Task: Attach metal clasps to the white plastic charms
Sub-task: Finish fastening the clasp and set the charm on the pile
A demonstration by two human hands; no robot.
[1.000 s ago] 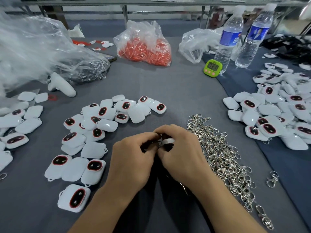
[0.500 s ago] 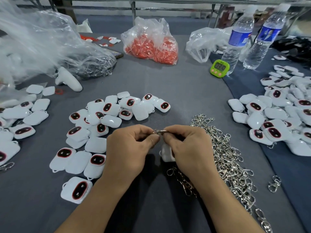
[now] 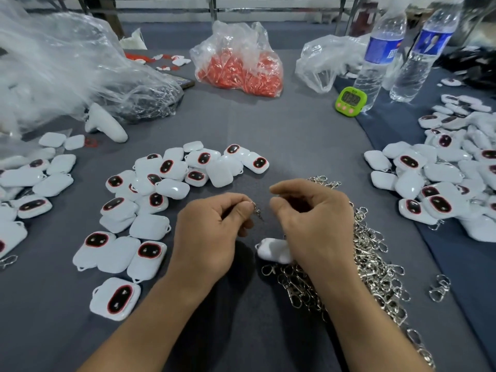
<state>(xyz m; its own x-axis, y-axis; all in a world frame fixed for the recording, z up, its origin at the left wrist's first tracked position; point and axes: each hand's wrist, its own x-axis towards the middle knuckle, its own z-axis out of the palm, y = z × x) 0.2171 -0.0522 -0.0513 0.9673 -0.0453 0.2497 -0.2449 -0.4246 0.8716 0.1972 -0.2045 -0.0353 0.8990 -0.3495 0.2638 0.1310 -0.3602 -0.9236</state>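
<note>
Our hands have just parted: left hand fingers pinch the clasp just beyond the charm. Right hand fingers have loosened, and we cannot tell their hold. The joining looks unfinished.

Single head-worn view, looking forward and down, close over table

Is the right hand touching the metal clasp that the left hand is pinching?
Apart. The head view shows grey cloth between the right hand and the metal clasp pinched by the left hand.
</note>
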